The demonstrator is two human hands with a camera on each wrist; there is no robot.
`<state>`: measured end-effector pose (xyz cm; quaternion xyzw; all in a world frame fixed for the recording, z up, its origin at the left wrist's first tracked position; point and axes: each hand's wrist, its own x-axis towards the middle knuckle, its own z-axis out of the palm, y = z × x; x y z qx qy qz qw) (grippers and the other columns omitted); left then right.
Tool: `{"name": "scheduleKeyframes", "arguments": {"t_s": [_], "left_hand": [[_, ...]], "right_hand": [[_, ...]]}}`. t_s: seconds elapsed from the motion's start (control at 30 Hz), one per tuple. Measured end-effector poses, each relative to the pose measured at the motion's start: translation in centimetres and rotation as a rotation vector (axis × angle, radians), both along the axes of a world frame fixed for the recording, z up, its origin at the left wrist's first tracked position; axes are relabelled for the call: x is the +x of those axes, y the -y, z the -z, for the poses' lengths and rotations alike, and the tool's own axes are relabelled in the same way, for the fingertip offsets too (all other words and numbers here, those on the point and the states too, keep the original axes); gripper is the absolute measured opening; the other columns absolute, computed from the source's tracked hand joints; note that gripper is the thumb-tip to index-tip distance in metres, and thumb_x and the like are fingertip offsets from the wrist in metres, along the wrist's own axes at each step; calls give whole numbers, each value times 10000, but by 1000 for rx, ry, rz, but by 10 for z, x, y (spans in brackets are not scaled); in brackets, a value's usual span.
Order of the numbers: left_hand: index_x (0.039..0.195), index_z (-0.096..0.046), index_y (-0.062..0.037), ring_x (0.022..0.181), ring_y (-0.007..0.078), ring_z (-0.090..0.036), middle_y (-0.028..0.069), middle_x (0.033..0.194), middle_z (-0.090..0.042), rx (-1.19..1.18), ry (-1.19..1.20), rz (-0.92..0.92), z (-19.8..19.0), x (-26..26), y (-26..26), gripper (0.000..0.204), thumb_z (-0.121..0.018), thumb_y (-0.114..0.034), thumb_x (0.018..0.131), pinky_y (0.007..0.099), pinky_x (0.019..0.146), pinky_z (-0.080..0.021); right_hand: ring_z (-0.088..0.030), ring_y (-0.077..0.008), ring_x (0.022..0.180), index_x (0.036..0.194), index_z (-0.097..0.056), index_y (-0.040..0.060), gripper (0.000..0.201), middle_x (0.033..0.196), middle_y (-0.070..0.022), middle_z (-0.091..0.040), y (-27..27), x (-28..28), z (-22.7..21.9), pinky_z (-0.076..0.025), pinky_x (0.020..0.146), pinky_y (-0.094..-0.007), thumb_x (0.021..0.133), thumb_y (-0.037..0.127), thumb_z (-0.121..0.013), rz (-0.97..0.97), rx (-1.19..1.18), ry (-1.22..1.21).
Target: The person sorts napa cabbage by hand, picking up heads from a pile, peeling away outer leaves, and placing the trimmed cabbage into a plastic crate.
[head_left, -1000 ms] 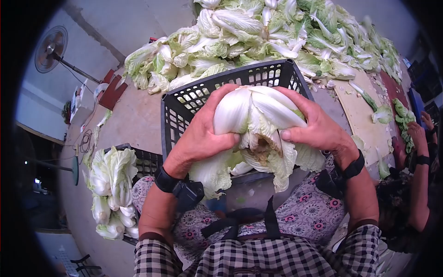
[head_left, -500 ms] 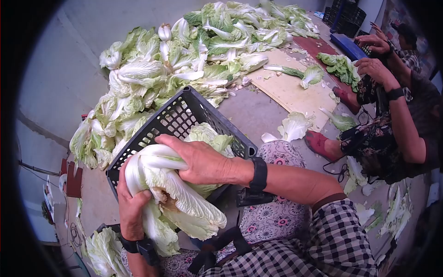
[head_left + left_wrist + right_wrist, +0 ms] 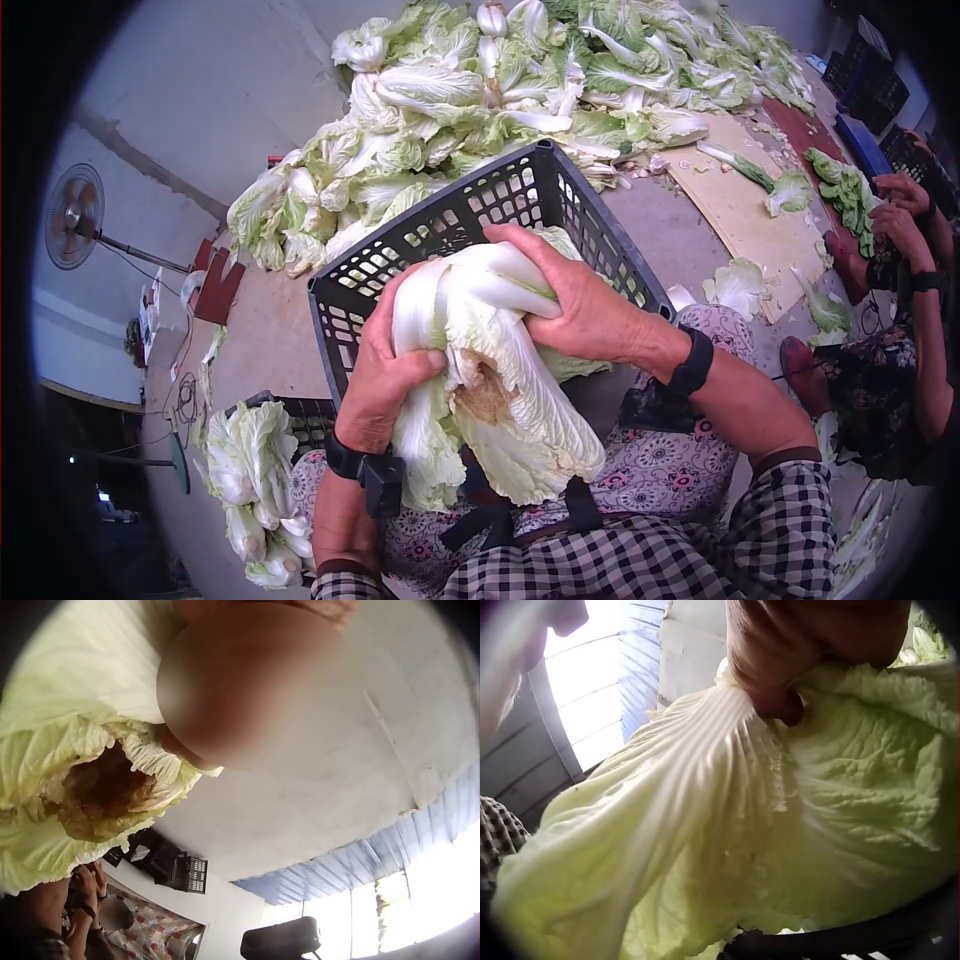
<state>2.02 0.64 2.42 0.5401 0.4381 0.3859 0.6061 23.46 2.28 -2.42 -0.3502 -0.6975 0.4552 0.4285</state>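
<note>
Both hands hold a napa cabbage (image 3: 480,300) over the near side of a black plastic crate (image 3: 440,225). The left hand (image 3: 385,365) grips its left side, thumb lying across the outer leaves. On the other side the right hand (image 3: 590,310) curls round the white base, fingers over the top. The leafy end points down towards the lap, and a brown, rotten patch (image 3: 485,395) shows among the leaves. That patch appears as a dark hollow in the left wrist view. Seen from the right wrist, a broad outer leaf (image 3: 682,787) hangs below the right thumb. More cabbage lies in the crate behind.
A large heap of cabbages (image 3: 450,120) lies beyond the crate. Several cabbages (image 3: 255,470) fill a second crate at the left. At the right are a pale board (image 3: 740,220) with loose leaves and another person's hands (image 3: 900,220). A fan (image 3: 75,215) stands far left.
The head view swung right, then partly back left. Both hands keep hold of the cabbage, which has turned from facing the lap squarely to slanting, its leafy end now towards the lower right.
</note>
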Motion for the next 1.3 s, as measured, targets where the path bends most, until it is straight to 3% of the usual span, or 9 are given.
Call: {"name": "scheduleKeyframes", "arguments": {"t_s": [0.1, 0.23, 0.5, 0.73, 0.87, 0.93, 1.03, 1.13, 1.3], "left_hand": [[1348, -370, 4, 1155, 184, -499, 98, 1253, -512, -33, 26, 50, 0, -1, 3, 858, -724, -225, 600, 305, 1010, -361], [1340, -392, 0, 1127, 166, -519, 87, 1237, -531, -148, 131, 109, 9, -4, 1, 816, -701, -199, 612, 294, 993, -378], [1356, -370, -15, 1074, 197, -582, 113, 1228, -549, -346, 330, 111, 11, 4, 10, 776, -637, -97, 631, 314, 956, -455], [1325, -415, 8, 1070, 176, -584, 104, 1210, -572, -288, 270, 200, 19, -6, 11, 799, -738, -202, 624, 308, 965, -436], [1315, -425, 13, 1063, 169, -576, 85, 1185, -576, -208, 202, 56, -1, -24, 5, 767, -644, -118, 591, 302, 964, -430], [1311, -418, 12, 1062, 193, -583, 105, 1180, -578, -163, 284, -39, 1, -25, -4, 723, -658, -121, 642, 323, 950, -456], [1331, -379, 7, 1082, 242, -573, 129, 1198, -557, -129, 353, -106, 13, -34, -18, 705, -638, -112, 686, 358, 964, -454], [1332, -374, -6, 1088, 248, -571, 132, 1207, -545, -152, 410, -183, 16, -31, -24, 655, -601, -81, 723, 370, 977, -454], [1344, -345, -27, 1115, 259, -560, 136, 1246, -512, -222, 590, -203, 37, -29, -31, 580, -524, -23, 793, 398, 963, -482]], "right_hand": [[-605, -315, 1043, 1336, -380, 67, 676, 1218, -129, -575, -12, 11, 10, -485, 897, -365, 756, 136, -721, 139, 309, 239], [-629, -251, 849, 1291, -462, 113, 622, 995, -91, -638, -29, 18, 20, -479, 702, -365, 707, 53, -667, 310, 768, 324], [-613, -267, 823, 1022, -600, 91, 364, 932, -78, -635, -44, 36, -1, -448, 722, -371, 676, 134, -703, 387, 982, 475], [-604, -259, 880, 1047, -597, 103, 352, 939, -79, -633, -64, 91, -8, -433, 754, -354, 699, 53, -625, 493, 956, 674], [-613, -347, 909, 1106, -555, 35, 369, 989, -167, -635, -78, 198, 31, -482, 786, -389, 746, 83, -619, 1054, 170, 432], [-629, -316, 863, 1107, -548, 6, 411, 984, -172, -640, -63, 255, 68, -495, 763, -382, 729, 140, -638, 1217, 49, 482], [-612, -237, 850, 1135, -550, -2, 473, 983, -126, -634, -10, 301, 121, -479, 769, -352, 692, 131, -649, 1059, -413, 197], [-593, -190, 782, 982, -596, 4, 330, 827, -69, -602, 27, 343, 189, -476, 740, -340, 668, 87, -650, 1133, -477, 750], [-607, -194, 806, 994, -602, 28, 330, 889, -77, -632, -34, 321, 170, -482, 753, -358, 668, 62, -650, 1018, -422, 585]]}}
